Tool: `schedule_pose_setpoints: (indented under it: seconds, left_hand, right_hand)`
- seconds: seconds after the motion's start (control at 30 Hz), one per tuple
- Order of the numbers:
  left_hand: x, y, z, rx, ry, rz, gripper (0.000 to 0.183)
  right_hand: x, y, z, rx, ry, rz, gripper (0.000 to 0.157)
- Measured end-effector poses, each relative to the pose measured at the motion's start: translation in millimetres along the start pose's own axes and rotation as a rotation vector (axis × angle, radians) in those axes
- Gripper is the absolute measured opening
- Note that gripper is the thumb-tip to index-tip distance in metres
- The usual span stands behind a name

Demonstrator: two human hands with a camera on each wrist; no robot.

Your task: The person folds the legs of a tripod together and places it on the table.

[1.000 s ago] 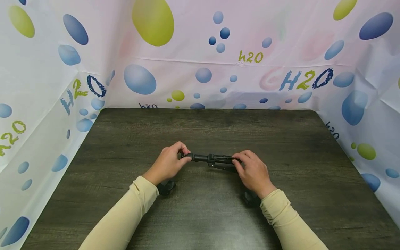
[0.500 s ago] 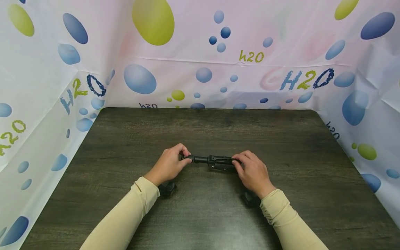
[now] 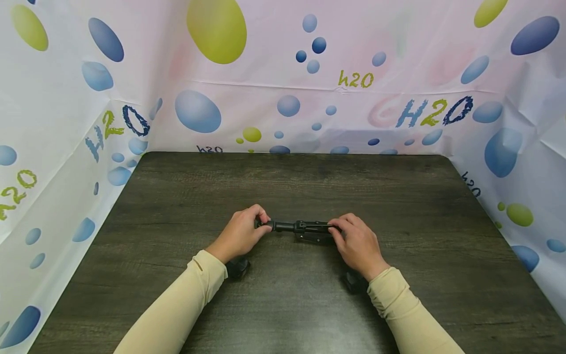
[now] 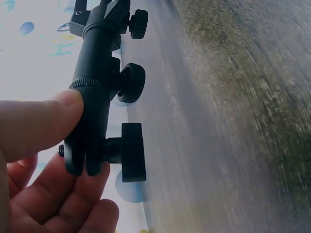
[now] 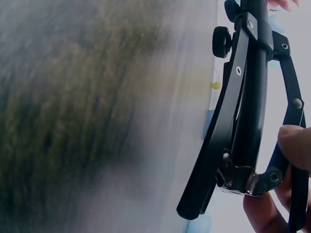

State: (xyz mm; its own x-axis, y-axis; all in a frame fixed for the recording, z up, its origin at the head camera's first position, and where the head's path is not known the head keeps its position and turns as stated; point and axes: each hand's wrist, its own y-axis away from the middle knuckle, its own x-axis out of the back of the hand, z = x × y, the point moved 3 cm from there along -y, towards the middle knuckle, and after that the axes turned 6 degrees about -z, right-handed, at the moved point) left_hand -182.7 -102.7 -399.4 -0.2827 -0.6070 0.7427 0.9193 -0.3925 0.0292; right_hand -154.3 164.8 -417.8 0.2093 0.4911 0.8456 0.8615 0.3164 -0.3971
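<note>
A small black tripod [image 3: 285, 226] lies level across the middle of the head view, held above the table between both hands. My left hand [image 3: 239, 231] pinches the tripod's top end between thumb and fingers. In the left wrist view, the forked end has a large thumbscrew [image 4: 133, 153], with smaller knobs farther along the black column [image 4: 95, 60]. At the other end, my right hand [image 3: 359, 243] pinches one tripod leg. The right wrist view shows the legs spread slightly from the centre tube [image 5: 252, 107]; one leg [image 5: 211, 145] ends in a rounded foot, and fingers hide part of another.
The dark wood-grain table [image 3: 283, 305] extends around and below the hands. White sheeting [image 3: 265, 54] with blue and green bubbles and H2O lettering rises behind and at both sides. A dark wrist device [image 3: 238, 268] shows under the left wrist, another [image 3: 353, 281] under the right.
My left hand and the tripod's top end have sunk slightly and shifted a touch right. The lower leg appears somewhat closer to the rest. The right hand stays nearly still, its grip kept.
</note>
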Motion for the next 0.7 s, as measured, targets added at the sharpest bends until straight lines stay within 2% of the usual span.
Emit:
schedule_pose_setpoints:
  seconds: [0.7]
  left_hand:
    - [-5.9,-0.3,-3.1,0.006,-0.042,-0.010,0.021]
  right_hand:
    - [-5.9,2.0,3.1,-0.051,-0.024,-0.062,0.010]
